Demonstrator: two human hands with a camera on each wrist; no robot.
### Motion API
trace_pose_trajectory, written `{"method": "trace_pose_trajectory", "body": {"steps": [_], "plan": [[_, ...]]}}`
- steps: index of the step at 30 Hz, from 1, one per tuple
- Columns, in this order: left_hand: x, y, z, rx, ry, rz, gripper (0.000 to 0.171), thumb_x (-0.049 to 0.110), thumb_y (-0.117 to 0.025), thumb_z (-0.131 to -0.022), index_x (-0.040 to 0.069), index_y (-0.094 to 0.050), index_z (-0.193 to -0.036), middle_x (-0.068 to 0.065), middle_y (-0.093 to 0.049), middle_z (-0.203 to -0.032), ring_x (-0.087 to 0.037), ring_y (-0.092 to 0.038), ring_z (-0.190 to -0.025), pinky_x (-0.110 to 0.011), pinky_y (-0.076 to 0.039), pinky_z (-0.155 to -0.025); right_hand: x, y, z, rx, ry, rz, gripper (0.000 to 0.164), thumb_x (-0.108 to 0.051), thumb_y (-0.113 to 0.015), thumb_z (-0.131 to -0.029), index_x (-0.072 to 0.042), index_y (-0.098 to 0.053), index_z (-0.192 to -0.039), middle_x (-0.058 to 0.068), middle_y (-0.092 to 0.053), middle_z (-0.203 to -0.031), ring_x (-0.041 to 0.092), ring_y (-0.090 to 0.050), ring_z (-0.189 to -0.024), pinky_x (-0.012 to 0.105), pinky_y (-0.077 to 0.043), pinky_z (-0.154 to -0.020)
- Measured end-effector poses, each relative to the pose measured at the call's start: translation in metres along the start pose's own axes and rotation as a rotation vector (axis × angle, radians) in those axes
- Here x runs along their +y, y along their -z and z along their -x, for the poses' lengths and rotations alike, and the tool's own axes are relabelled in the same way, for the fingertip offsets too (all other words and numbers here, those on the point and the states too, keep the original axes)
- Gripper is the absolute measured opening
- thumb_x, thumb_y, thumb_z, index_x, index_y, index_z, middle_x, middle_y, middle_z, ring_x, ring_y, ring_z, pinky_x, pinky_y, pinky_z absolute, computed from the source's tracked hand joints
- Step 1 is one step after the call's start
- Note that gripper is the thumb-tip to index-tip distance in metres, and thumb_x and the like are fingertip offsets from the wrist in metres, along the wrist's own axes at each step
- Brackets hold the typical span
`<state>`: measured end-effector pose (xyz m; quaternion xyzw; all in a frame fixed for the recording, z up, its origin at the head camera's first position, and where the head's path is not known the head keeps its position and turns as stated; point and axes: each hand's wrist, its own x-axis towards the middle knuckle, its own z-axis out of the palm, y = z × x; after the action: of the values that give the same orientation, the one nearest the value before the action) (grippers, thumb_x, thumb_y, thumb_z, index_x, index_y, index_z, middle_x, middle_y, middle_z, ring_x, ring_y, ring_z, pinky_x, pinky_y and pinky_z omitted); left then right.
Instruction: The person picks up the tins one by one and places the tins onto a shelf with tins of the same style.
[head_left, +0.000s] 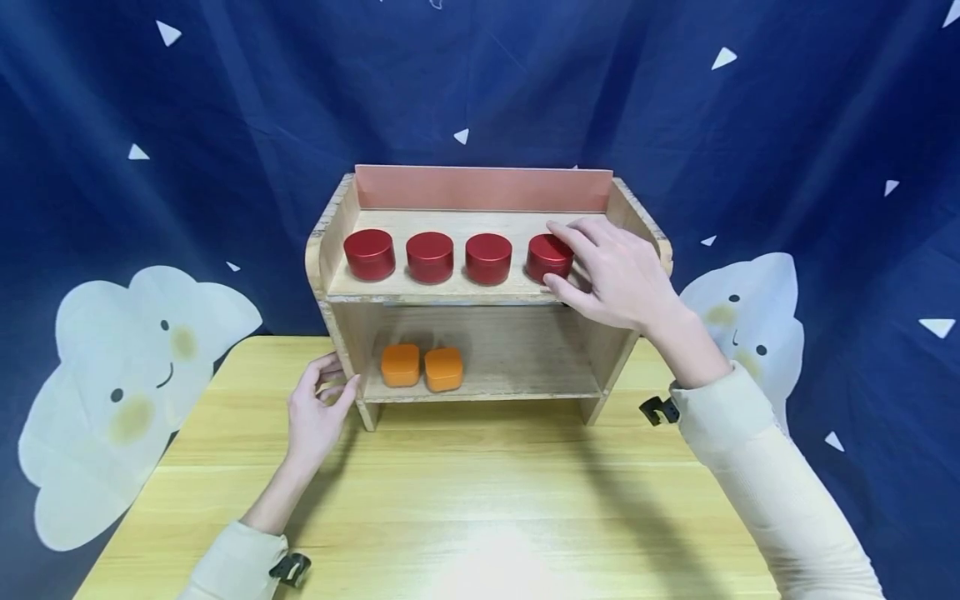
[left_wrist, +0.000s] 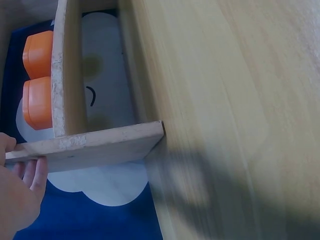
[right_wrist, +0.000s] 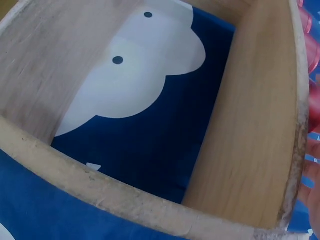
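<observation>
A small wooden shelf [head_left: 480, 396] stands on the table, with a row of several red round tins along its upper board. My right hand [head_left: 626, 275] grips the rightmost red tin [head_left: 546, 257], fingers over its far side and thumb at the near side. Lower down, my left hand [head_left: 315, 417] holds the shelf's left side panel [left_wrist: 90, 145]. The left wrist view has the thumb at the panel's front edge and the fingers [left_wrist: 37, 177] along its outer face. In the right wrist view, the right fingers [right_wrist: 311, 170] show only at the frame's edge.
Two orange rounded-square tins sit side by side on the lower board: a left one [head_left: 401, 365] and a right one [head_left: 444, 369]. A pinkish back strip [head_left: 483, 188] tops the shelf. Behind the wooden table [head_left: 480, 483] hangs a dark blue curtain [head_left: 300, 100] with cloud figures.
</observation>
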<state>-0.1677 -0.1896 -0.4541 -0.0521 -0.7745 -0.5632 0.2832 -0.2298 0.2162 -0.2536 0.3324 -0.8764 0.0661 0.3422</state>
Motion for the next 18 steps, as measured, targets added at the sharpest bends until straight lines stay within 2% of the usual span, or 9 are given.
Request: {"method": "trace_pose_trajectory", "body": {"steps": [3, 8, 11, 16, 18], "plan": [[0.0, 0.001, -0.001, -0.005, -0.005, -0.001, 0.039, -0.006, -0.074, -0.093, -0.009, -0.062, -0.129, -0.025, -0.071, -0.115, 0.007, -0.063, -0.1, -0.005, -0.06, -0.085, -0.001, 0.004, 0.003, 0.007, 0.002, 0.005, 0.07, -0.056, -0.065, -0.091, -0.012, -0.062, -0.146, 0.016, -0.069, -0.134, 0.036, -0.069, -0.113, 0.05, -0.062, -0.077], [0.003, 0.003, 0.0, -0.01, -0.012, -0.002, 0.04, -0.005, -0.075, -0.092, -0.008, -0.063, -0.13, -0.026, -0.071, -0.117, 0.006, -0.065, -0.1, -0.005, -0.06, -0.086, -0.003, 0.012, 0.011, 0.041, 0.004, 0.018, 0.074, -0.057, -0.067, -0.089, -0.013, -0.061, -0.147, 0.013, -0.069, -0.138, 0.038, -0.069, -0.109, 0.051, -0.06, -0.07], [0.007, 0.006, 0.002, -0.013, -0.018, 0.0, 0.04, -0.005, -0.075, -0.093, -0.007, -0.063, -0.131, -0.026, -0.072, -0.118, 0.005, -0.066, -0.1, -0.006, -0.06, -0.086, -0.004, 0.016, 0.019, 0.07, 0.008, 0.035, 0.073, -0.061, -0.063, -0.091, -0.014, -0.062, -0.147, 0.012, -0.069, -0.137, 0.038, -0.069, -0.109, 0.052, -0.059, -0.065], [0.019, 0.012, 0.004, -0.003, -0.017, 0.034, 0.04, -0.008, -0.073, -0.093, -0.008, -0.063, -0.131, -0.024, -0.071, -0.12, 0.004, -0.068, -0.101, -0.005, -0.06, -0.089, -0.007, 0.022, 0.034, 0.115, 0.022, 0.045, 0.075, -0.068, -0.05, -0.098, -0.012, -0.062, -0.146, 0.016, -0.07, -0.134, 0.039, -0.068, -0.114, 0.057, -0.061, -0.073], [0.025, 0.015, 0.004, 0.005, -0.024, 0.04, 0.04, -0.01, -0.072, -0.093, -0.009, -0.063, -0.131, -0.02, -0.072, -0.119, 0.003, -0.069, -0.102, -0.005, -0.059, -0.089, -0.008, 0.025, 0.04, 0.117, 0.023, 0.044, 0.076, -0.07, -0.047, -0.1, -0.011, -0.061, -0.147, 0.017, -0.07, -0.134, 0.04, -0.067, -0.116, 0.057, -0.061, -0.08]]}}
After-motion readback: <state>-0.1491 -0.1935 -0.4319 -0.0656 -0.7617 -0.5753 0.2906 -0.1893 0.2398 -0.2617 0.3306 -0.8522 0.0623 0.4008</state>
